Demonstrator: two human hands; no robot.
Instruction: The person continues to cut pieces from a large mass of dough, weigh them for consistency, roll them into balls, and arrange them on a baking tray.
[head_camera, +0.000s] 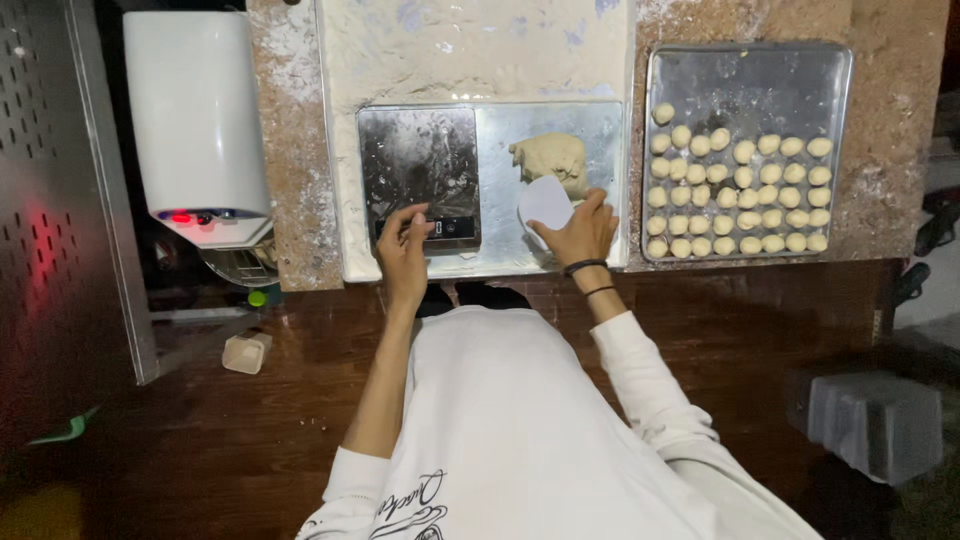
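Note:
A lump of tan dough (550, 160) lies on a metal sheet (500, 190) on the counter. My right hand (580, 232) holds a white plastic scraper (545, 203) against the dough's near edge. My left hand (403, 240) rests at the front edge of a flat metal kitchen scale (418, 165), fingers pinched together near its display; whether it holds a small dough piece I cannot tell. To the right, a metal baking tray (750, 80) carries several small dough balls (740, 195) in rows.
A floured stone counter (290, 150) runs under everything. A white cylindrical appliance (195, 120) with a red light stands at left beside a perforated metal panel (40, 200). A grey block (875, 420) and a small beige box (246, 352) lie on the dark floor.

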